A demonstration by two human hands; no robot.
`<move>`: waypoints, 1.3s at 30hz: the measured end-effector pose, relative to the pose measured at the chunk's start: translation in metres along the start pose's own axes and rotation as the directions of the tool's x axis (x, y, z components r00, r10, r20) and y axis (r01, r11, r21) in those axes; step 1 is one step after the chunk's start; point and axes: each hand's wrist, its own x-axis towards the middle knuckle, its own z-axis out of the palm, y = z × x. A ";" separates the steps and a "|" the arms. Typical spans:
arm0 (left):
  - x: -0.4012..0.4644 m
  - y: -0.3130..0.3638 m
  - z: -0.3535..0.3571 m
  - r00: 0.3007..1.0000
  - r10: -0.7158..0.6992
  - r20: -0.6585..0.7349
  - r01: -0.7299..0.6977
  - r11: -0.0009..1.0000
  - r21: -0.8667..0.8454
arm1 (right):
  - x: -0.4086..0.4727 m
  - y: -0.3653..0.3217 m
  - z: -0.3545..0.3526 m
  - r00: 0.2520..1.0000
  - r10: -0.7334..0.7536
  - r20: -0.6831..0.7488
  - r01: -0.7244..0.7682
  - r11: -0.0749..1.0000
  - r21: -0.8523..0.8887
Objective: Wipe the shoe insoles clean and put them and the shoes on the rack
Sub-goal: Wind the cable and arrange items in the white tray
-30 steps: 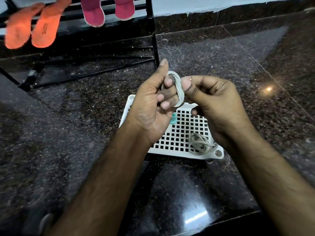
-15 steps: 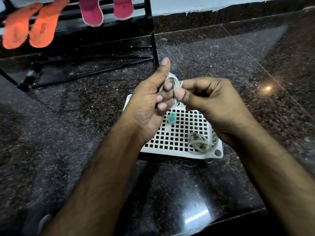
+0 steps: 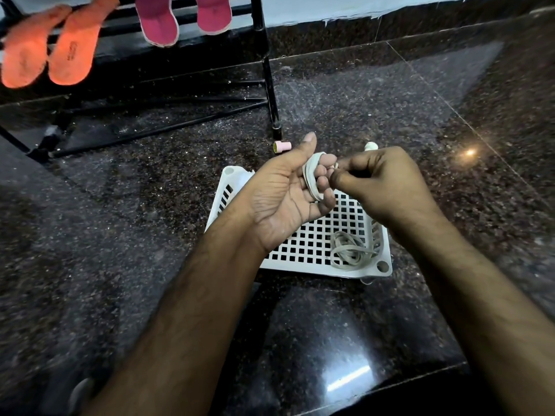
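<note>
Two orange insoles (image 3: pixel 45 46) and two pink insoles (image 3: pixel 159 22) hang over the bars of the black rack (image 3: pixel 267 67) at the top left. No shoes are in view. Above a white perforated tray (image 3: pixel 303 247), my left hand (image 3: pixel 285 193) holds a grey shoelace (image 3: pixel 310 175) wound in loops around its fingers, palm turned up. My right hand (image 3: pixel 381 187) pinches the free end of that lace beside the left fingertips. A second coiled grey lace (image 3: pixel 350 250) lies in the tray's right corner.
A small pink cap (image 3: pixel 282 146) lies on the dark granite floor by the rack's leg. A white knob (image 3: pixel 371 145) shows just beyond my right hand. A white wall edge runs along the top.
Both hands have shifted right and lower in view, and my left palm has rolled up toward me. The teal cap seen on the tray earlier is now hidden. The pink cap has come into view.
</note>
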 end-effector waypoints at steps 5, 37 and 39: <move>0.009 -0.010 -0.002 0.996 0.032 -0.086 -0.033 0.999 -0.006 | 0.000 0.002 0.002 1.000 -0.025 0.017 0.026 0.998 -0.060; 0.020 -0.064 0.009 0.947 0.268 -0.179 -0.066 0.704 0.707 | 0.004 0.029 0.006 0.993 0.106 -0.053 -0.107 0.610 -0.785; 0.021 -0.063 0.008 0.943 0.282 -0.179 -0.077 0.705 0.705 | 0.003 0.027 0.004 0.993 0.105 -0.053 -0.107 0.620 -0.777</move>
